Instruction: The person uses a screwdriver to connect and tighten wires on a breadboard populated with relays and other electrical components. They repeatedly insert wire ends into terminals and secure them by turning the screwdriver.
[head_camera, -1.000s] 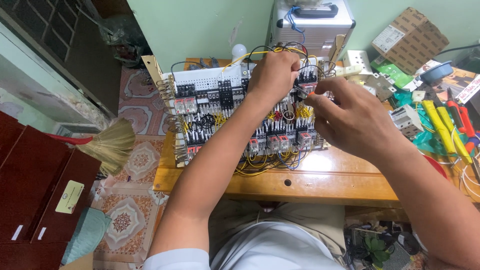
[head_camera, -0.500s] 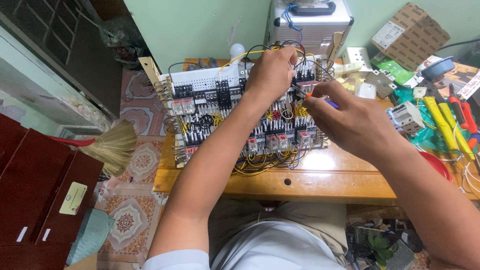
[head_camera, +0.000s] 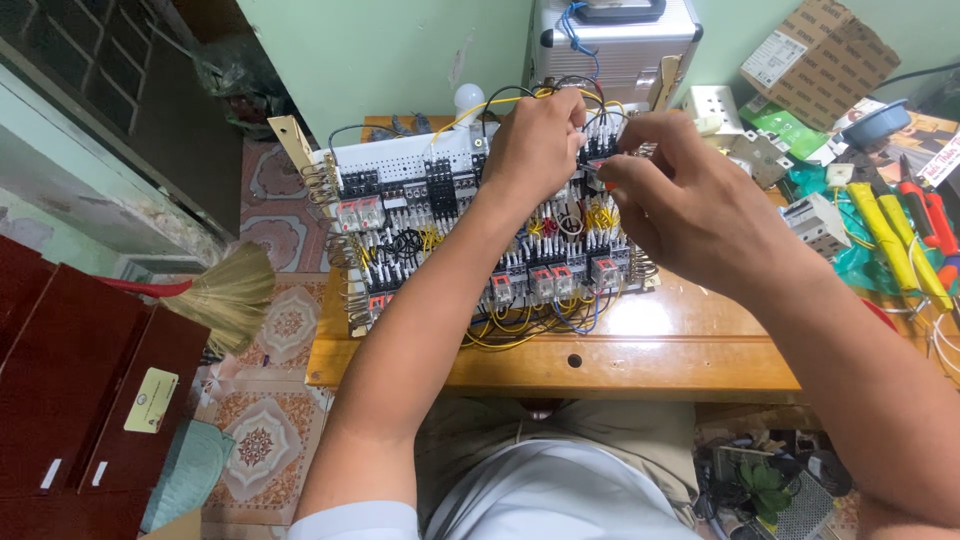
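Note:
A white wiring board (head_camera: 420, 200) packed with black terminal blocks, relays (head_camera: 545, 280) and yellow and black wires lies on the wooden table (head_camera: 650, 350). My left hand (head_camera: 535, 145) is curled over the board's far edge, its fingers closed among the wires there. My right hand (head_camera: 680, 200) is beside it on the right, thumb and fingertips pinched on a small red part (head_camera: 598, 172) just above the board's upper right rows. What exactly the part is stays too small to tell.
A silver case (head_camera: 620, 45) stands behind the board, with a cardboard box (head_camera: 820, 60) to its right. Yellow-handled tools (head_camera: 885, 235), a red tool (head_camera: 935, 215) and a grey breaker (head_camera: 815, 222) lie at the right. A broom (head_camera: 225, 295) and a dark red cabinet (head_camera: 70, 380) stand at the left.
My right hand has moved up and left, from the board's right side to its upper right, close to my left hand. My left hand stays at the far edge.

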